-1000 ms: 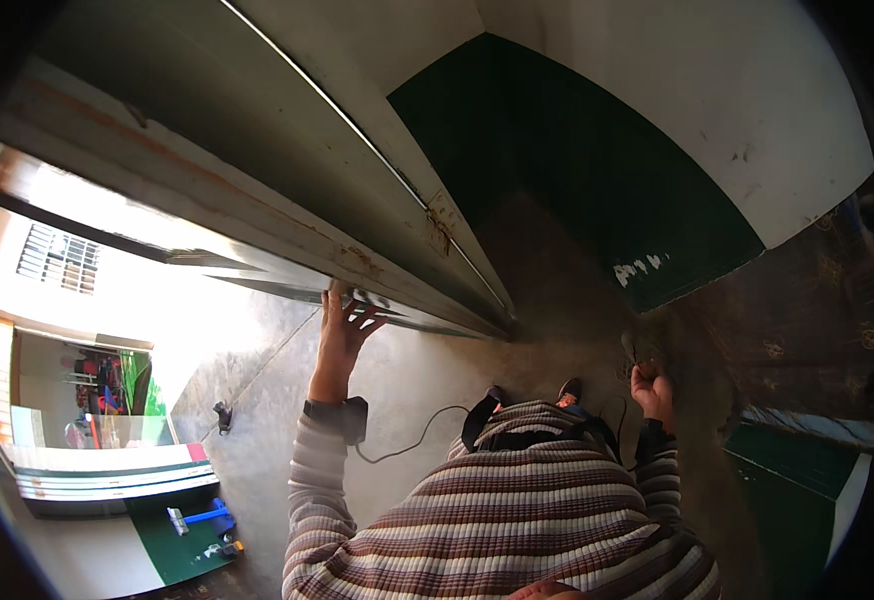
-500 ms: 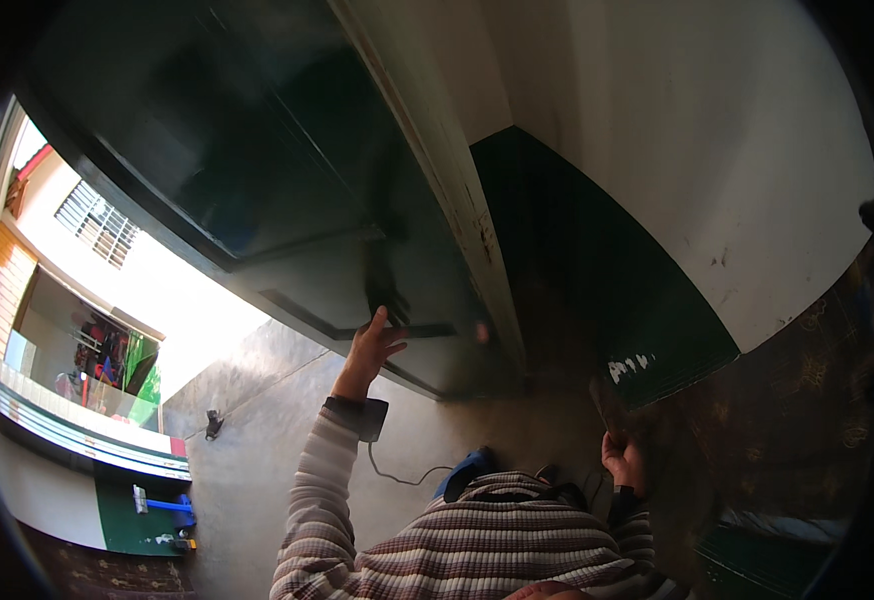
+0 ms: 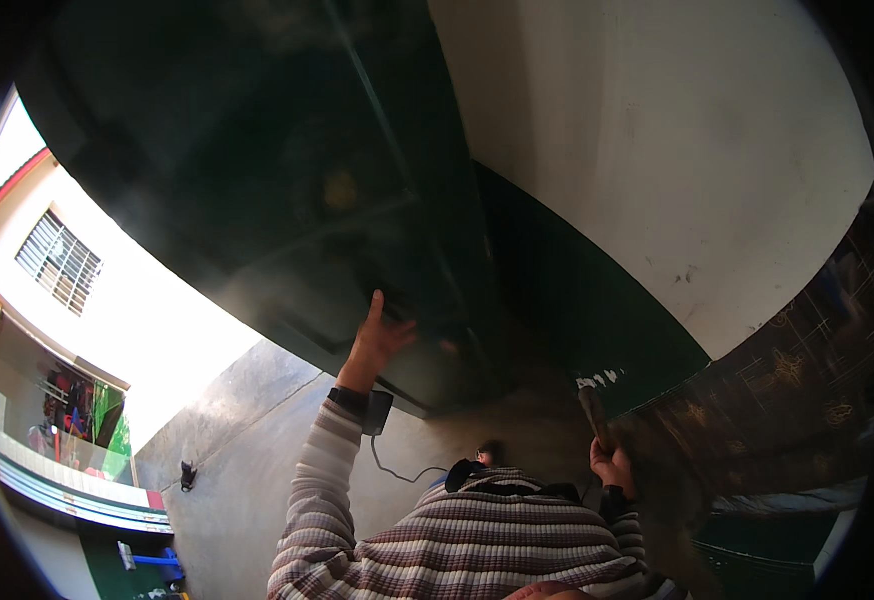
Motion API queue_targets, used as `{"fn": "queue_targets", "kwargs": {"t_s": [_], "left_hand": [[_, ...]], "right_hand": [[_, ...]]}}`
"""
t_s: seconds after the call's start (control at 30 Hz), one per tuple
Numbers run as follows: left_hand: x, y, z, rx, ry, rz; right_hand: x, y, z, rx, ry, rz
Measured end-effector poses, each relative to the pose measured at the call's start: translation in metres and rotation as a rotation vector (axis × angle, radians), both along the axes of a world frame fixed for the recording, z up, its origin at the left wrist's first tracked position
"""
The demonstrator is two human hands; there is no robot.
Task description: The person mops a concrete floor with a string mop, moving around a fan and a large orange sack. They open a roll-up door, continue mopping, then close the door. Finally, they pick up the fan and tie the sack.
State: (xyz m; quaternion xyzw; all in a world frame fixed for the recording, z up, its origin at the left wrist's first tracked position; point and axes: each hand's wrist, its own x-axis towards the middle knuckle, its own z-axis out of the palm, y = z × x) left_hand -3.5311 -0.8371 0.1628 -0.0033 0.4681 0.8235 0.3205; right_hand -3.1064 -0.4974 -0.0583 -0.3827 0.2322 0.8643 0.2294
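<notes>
With its fingers spread, my left hand (image 3: pixel 382 345) is up against the dark green door (image 3: pixel 347 270), low on its panelled face. My right hand (image 3: pixel 612 465) is closed around the lower end of a brown, elongated tool (image 3: pixel 594 415), whose exact kind is too dark to tell. The tool's upper end points up toward the green lower band of the wall (image 3: pixel 577 290), next to some white marks; whether it touches the wall I cannot tell. A black device with a cable (image 3: pixel 378 412) is strapped at my left wrist.
Grey concrete floor (image 3: pixel 247 420) lies below, with a small black object (image 3: pixel 188 476) on it. At the lower left is a blue and white item (image 3: pixel 152 560). A barred window (image 3: pixel 59 262) shows outside at left. Dark patterned cloth (image 3: pixel 787 370) is at the right.
The door's pale edge, visible before, no longer shows, and its face fills more of the view. My left hand remains at the door; the tool in my right hand shows more plainly.
</notes>
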Motion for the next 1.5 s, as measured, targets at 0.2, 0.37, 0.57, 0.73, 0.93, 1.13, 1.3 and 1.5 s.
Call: {"fn": "queue_targets", "kwargs": {"t_s": [0.2,0.37,0.57,0.73,0.93,1.13,1.3,1.5], "left_hand": [[-0.044,0.051,-0.010,0.014,0.083,-0.033],[-0.089,0.102,-0.028,0.010,0.064,-0.047],[-0.140,0.136,-0.025,0.117,-0.047,0.027],[-0.175,0.130,-0.015,0.208,0.053,-0.025],[-0.191,0.131,0.004,0.233,-0.127,-0.005],[-0.193,0.134,-0.010,0.223,-0.154,0.034],[-0.214,0.133,-0.018,0.161,-0.047,0.045],[-0.236,0.130,-0.018,0.187,-0.148,-0.048]], "right_hand": [[-0.013,0.008,-0.017,0.127,0.039,-0.045],[-0.023,0.027,-0.046,0.127,-0.096,-0.022],[-0.021,0.029,-0.040,0.181,-0.130,-0.029],[-0.012,0.004,-0.017,0.219,-0.139,-0.101],[0.030,-0.007,-0.052,0.607,-0.396,0.160],[0.074,0.002,-0.135,1.070,-0.791,0.048],[0.059,0.006,-0.114,1.006,-0.760,0.251],[0.035,0.018,-0.060,0.076,-0.077,-0.021]]}}
